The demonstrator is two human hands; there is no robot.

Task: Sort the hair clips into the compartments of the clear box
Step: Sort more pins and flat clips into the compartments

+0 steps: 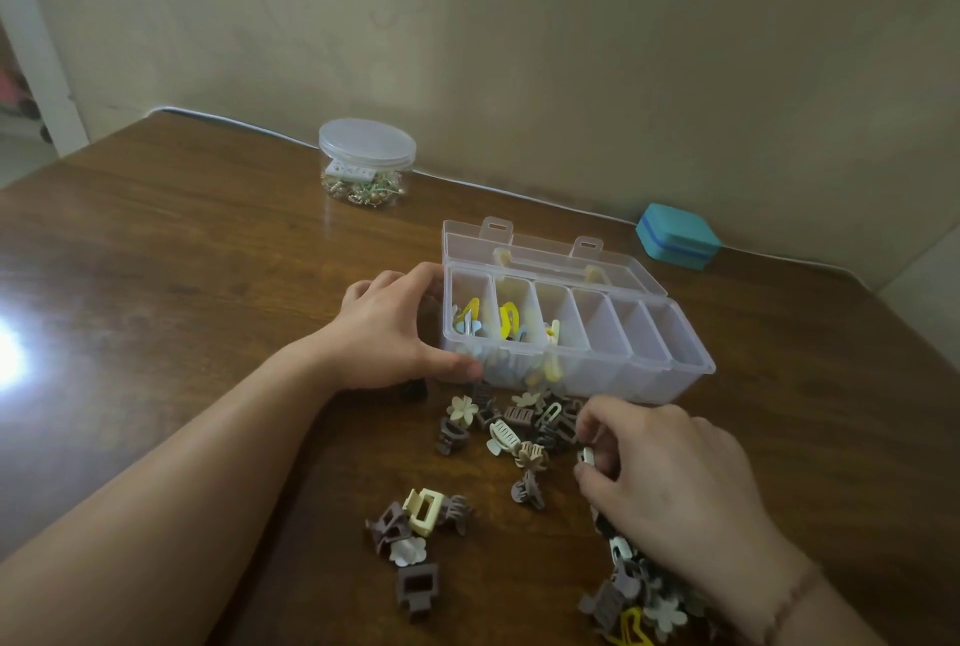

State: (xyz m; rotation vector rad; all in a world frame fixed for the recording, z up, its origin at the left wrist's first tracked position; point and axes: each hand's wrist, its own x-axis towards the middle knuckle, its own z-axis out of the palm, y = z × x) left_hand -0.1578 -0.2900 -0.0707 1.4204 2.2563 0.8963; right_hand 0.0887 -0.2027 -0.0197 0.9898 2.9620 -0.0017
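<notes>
Head view: a wooden table [182,282] against a pale wall, seen from above and behind two bare forearms.
Clear box: the clear box [670,375] sits open near the table's middle, lid folded back toward the wall, with a row of six compartments.
Box contents: yellow and pale blue snap clips [511,320] lie in the three left compartments; the three right ones show only bare plastic.
Left hand: the left hand [387,328] grips the box's left end, fingers over the far corner and thumb against the near wall.
Right hand: the right hand [670,484] pinches a small white clip [588,456] between thumb and curled fingers, just in front of the box.
Loose clips: brown, cream and flower-shaped claw clips [498,437] lie scattered on the table between the box and the person.
Background: a lidded round clear jar [366,162] of trinkets and a teal case [678,237] stand by the wall.
</notes>
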